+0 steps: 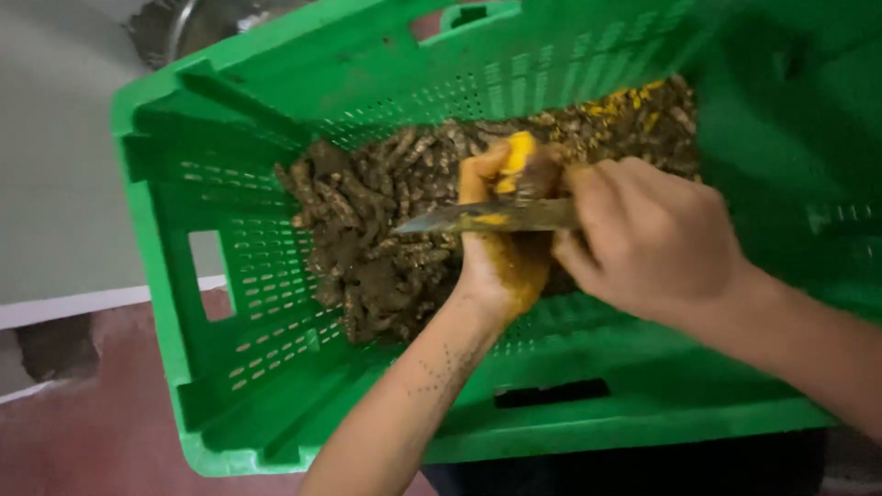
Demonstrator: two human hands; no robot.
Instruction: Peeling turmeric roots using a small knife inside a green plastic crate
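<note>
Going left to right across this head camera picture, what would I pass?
Pale wall → green crate's left wall → heap of brown roots → yellow-stained left hand holding a peeled yellow root → right hand gripping a knife.

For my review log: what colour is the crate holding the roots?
Green, perforated crate; seen clearly in the head view.

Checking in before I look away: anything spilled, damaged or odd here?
Nothing spilled or broken. The left hand is stained yellow, holding a peeled root over the green crate; the right hand holds the knife.
</note>
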